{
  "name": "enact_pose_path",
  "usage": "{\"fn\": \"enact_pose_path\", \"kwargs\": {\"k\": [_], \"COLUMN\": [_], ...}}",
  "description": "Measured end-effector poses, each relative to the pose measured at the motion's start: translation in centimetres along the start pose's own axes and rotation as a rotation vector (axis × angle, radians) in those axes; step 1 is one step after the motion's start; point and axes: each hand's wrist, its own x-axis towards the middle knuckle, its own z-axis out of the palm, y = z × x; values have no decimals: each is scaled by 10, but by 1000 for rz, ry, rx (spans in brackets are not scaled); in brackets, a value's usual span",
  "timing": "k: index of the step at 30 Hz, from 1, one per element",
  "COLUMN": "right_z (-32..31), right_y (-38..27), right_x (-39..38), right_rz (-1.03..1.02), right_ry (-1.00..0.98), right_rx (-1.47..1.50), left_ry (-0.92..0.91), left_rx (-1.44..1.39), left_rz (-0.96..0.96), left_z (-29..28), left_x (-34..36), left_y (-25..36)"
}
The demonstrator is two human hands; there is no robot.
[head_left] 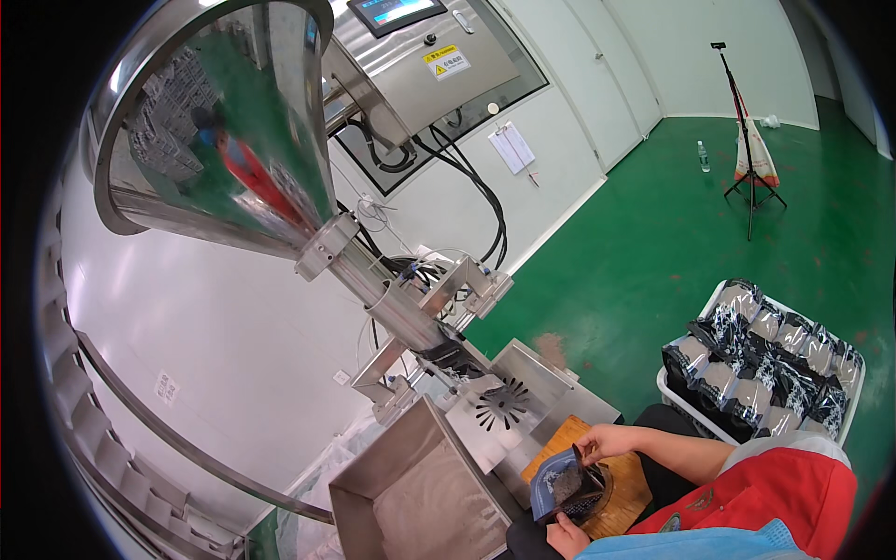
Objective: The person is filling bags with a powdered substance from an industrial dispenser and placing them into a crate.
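Observation:
A small blue and black patterned pouch (558, 487) is held over a brown wooden board (632, 487) at the lower middle of the head view. My right hand (602, 441) pinches the pouch's upper edge, its forearm reaching in from the right. My left hand (567, 537) grips the pouch from below, close to the picture's bottom edge. The pouch mouth looks spread, with dark contents showing. A dark round object (600, 495) lies partly hidden behind the pouch.
A large steel funnel (219, 121) feeds a slanted filling spout (401, 313) above a perforated steel plate (501, 403). An open steel bin (411, 485) stands left of the board. A white crate (686, 409) holds several filled pouches. On the green floor are a tripod (749, 159) and a bottle (703, 157).

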Motion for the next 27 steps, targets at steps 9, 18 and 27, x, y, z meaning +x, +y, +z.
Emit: {"fn": "enact_pose_path", "kwargs": {"k": [9,18,27], "right_z": [0,-1,-1], "right_y": [-1,3,14], "right_x": [0,1,3], "right_rz": [-18,-24,-10], "right_ry": [-7,-20,-28], "right_rx": [5,6,9], "left_ry": [-6,-5,6], "left_rx": [-11,6,22], "left_rz": [9,9,-10], "left_z": [0,0,3], "left_x": [1,1,0], "left_y": [1,1,-3]}}
